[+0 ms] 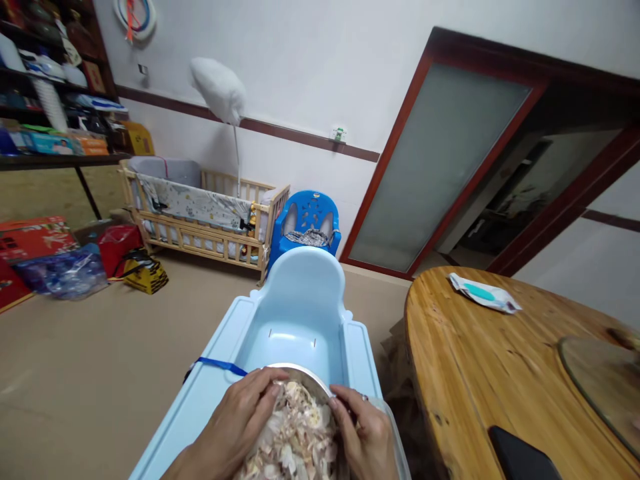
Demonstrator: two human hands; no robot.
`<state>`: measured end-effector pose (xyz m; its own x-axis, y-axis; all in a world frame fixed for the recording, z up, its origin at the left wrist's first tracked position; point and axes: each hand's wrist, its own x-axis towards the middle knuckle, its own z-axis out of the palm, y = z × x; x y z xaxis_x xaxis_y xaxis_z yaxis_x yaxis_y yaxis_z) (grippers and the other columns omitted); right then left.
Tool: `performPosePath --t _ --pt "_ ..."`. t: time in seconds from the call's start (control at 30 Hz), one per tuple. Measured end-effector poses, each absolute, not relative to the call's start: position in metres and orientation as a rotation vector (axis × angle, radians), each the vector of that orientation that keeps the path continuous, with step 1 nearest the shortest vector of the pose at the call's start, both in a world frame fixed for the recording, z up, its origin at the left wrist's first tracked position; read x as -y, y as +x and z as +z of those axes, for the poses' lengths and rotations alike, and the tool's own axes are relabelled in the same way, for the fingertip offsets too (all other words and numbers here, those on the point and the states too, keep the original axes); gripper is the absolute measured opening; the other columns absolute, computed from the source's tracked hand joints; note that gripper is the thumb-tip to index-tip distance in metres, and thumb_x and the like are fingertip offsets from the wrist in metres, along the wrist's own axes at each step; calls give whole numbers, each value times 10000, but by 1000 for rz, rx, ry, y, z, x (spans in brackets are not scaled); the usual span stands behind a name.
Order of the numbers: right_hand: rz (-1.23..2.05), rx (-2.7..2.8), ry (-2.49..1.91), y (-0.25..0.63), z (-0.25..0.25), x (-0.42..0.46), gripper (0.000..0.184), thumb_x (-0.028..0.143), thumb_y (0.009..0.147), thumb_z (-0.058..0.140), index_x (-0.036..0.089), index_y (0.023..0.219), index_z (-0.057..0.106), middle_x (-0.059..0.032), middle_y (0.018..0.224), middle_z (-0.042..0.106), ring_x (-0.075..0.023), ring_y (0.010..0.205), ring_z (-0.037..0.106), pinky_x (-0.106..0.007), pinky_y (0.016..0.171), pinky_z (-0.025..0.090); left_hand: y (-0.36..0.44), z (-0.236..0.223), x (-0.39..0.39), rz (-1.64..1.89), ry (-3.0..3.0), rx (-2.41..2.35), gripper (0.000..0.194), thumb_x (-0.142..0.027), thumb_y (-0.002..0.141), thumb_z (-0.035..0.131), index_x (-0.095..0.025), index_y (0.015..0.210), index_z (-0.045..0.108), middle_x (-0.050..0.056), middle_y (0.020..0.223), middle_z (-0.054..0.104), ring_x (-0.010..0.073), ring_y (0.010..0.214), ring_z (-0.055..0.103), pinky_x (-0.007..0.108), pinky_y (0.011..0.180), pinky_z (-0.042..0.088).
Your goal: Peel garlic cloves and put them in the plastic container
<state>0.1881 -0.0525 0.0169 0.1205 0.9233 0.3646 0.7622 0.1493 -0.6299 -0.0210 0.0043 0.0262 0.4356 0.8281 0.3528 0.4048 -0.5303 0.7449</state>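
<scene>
A metal bowl (300,371) heaped with pale peelings (295,437) sits on the tray of a light blue baby high chair (300,300). My left hand (235,427) lies on the bowl's left side, fingers resting on the heap and rim. On the right side, my right hand (365,433) grips the rim, with a ring on one finger. Both hands press against the bowl and its contents.
A round wooden table (480,373) stands at the right with a wet-wipe pack (483,292), a glass turntable (605,387) and a dark phone (523,460). A wooden crib (200,213), a blue plastic chair (307,220) and boxes (35,240) line the far wall.
</scene>
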Motion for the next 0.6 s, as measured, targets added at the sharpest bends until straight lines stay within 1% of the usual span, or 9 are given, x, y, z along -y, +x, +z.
performPosePath --t 0.1,0.17,0.23,0.3,0.37,0.5,0.6 --pt "145 1811 -1628 186 11 50 229 200 873 449 198 935 670 -71 830 735 -207 774 681 -268 700 516 -22 27 -6 910 2158 -1026 163 -209 871 447 -215 811 599 11 795 661 173 747 622 257 678 483" --pt "74 1900 -1648 187 8 50 233 147 861 439 201 906 661 -67 793 721 -206 757 673 -268 673 509 -23 26 -8 886 2190 -1053 146 -198 830 506 -202 698 568 -3 706 623 166 674 597 246 620 464" --pt "27 1983 -1703 188 6 50 245 94 836 439 205 867 656 -58 747 702 -206 728 666 -262 633 499 -24 25 -10 854 2212 -1076 133 -168 788 545 -195 657 542 -10 683 598 164 654 577 242 599 447" --pt "-4 2057 -1776 189 5 51 256 69 819 443 205 861 655 -58 724 686 -206 698 663 -255 602 490 -25 24 -11 825 2215 -1079 123 -102 760 530 -192 677 541 -9 703 596 162 673 574 243 610 441" --pt "-32 2118 -1832 188 4 51 240 100 835 446 206 870 658 -65 705 678 -207 658 660 -251 574 483 -26 24 -11 817 2202 -1074 165 -57 764 478 -195 720 555 -5 727 606 162 692 578 247 627 440" --pt "-45 2193 -1842 187 1 51 199 172 853 471 223 824 661 -58 648 666 -204 621 652 -238 541 462 -27 25 -11 797 2191 -1084 218 -99 844 412 -212 809 595 9 772 649 175 722 593 272 650 445" --pt "3 2147 -1758 186 -1 50 203 130 836 465 219 843 647 -53 691 678 -199 665 648 -239 581 469 -27 27 -12 769 2192 -1099 228 -126 863 411 -214 850 620 18 803 670 186 753 604 286 670 455"
